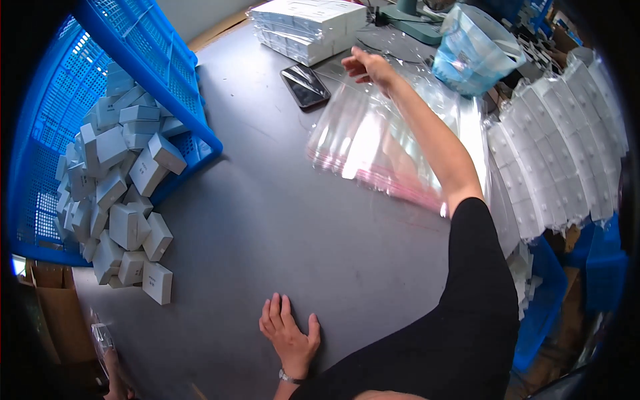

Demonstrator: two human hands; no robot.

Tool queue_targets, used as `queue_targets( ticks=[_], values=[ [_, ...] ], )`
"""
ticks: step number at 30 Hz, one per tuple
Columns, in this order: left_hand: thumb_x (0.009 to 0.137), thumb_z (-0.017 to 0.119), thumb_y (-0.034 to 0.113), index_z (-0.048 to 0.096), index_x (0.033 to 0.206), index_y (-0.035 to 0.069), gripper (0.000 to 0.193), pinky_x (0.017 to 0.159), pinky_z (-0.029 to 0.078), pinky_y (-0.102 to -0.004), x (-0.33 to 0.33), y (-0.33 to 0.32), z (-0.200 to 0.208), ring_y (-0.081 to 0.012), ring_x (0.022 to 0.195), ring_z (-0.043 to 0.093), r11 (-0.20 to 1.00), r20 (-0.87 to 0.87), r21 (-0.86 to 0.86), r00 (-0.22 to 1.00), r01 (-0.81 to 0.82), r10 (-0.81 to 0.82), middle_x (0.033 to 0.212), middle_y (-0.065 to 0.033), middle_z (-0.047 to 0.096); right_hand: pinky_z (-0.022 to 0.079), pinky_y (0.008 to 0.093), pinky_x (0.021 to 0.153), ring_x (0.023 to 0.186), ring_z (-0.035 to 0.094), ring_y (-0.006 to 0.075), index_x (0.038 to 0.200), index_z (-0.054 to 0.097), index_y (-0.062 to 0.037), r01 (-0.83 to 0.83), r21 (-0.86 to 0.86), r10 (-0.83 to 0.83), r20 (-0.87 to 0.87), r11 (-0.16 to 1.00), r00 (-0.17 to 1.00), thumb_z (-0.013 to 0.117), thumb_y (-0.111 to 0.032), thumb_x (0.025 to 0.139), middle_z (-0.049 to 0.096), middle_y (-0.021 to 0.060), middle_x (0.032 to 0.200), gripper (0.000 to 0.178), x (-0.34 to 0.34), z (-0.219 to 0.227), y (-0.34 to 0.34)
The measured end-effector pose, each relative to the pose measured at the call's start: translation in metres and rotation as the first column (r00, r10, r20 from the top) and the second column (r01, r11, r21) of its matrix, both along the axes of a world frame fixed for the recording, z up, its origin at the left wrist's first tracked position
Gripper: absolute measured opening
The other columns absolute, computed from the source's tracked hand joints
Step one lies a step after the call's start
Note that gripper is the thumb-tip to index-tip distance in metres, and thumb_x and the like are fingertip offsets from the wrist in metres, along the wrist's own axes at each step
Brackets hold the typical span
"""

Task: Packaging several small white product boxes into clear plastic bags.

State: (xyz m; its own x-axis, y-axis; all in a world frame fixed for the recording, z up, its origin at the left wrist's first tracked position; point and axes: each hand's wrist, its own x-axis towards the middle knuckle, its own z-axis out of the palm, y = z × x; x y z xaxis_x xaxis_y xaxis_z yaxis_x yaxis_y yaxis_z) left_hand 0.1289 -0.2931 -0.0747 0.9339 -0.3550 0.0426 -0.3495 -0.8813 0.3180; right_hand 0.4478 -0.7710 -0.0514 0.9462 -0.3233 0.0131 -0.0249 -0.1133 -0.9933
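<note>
The left hand (290,333) lay palm down near the near edge of the tabletop (267,220), fingers spread and holding nothing. The right hand (368,67) reached toward the far edge with its fingers loosely bent and parted, over the far end of the clear plastic bags (343,137), a pink-edged stack on the tabletop's right side, just beside a dark phone (305,87). Small white boxes (123,177) spilled from a blue crate (157,73) at the left edge.

Glossy, smooth plastic bags (353,133); matt paper boxes (124,225); smooth, matt tabletop (247,220).
</note>
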Motion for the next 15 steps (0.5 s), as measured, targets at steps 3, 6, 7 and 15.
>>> queue_targets(
  ticks=[3,6,7,15],
  values=[
    [0.08,0.068,0.031,0.051,0.133,-0.002,0.064,0.111,0.025,-0.052,0.0,0.001,-0.003,-0.035,0.137,0.035,1.0,0.071,0.017,0.997,0.004,-0.006,0.143,-0.0179,0.046,0.048,0.0357,0.084,0.095,0.064,0.0203,0.095,0.073,-0.0111,-0.071,-0.736,-0.054,-0.145,0.673,0.988,0.07,-0.04,0.086,0.069,0.0077,0.097,0.03,-0.146,-0.018,0.036],
    [0.083,0.067,0.029,0.051,0.133,-0.001,0.061,0.112,0.025,-0.0521,0.004,-0.003,-0.009,-0.0354,0.137,0.035,0.996,0.151,-0.066,0.987,0.059,-0.048,0.144,-0.0179,0.045,0.043,0.0369,0.094,0.102,0.061,0.0237,0.087,0.074,-0.0129,0.176,-0.876,-0.155,0.117,0.45,0.981,0.074,-0.035,0.08,0.066,0.0079,0.091,0.023,-0.218,-0.049,0.034],
    [0.084,0.066,0.028,0.051,0.134,-0.001,0.06,0.112,0.024,-0.0522,0.005,-0.003,-0.012,-0.0352,0.137,0.036,0.994,0.166,-0.089,0.985,0.07,-0.054,0.144,-0.0177,0.045,0.04,0.0372,0.097,0.105,0.06,0.0236,0.086,0.074,-0.013,0.171,-0.843,-0.19,0.083,0.511,0.978,0.075,-0.033,0.079,0.066,0.0072,0.09,0.021,-0.227,-0.047,0.03],
    [0.085,0.068,0.026,0.059,0.126,0.004,0.048,0.114,0.028,-0.0471,0.001,0.021,-0.032,-0.0322,0.137,0.038,0.958,0.209,-0.275,0.978,0.085,-0.027,0.143,-0.0136,0.05,0.052,0.0348,0.081,0.09,0.066,0.0236,0.091,0.075,-0.0182,0.118,-0.669,-0.24,-0.093,0.734,0.966,0.078,-0.037,0.079,0.072,0.0035,0.092,0.022,-0.195,-0.059,0.021]
  ],
)
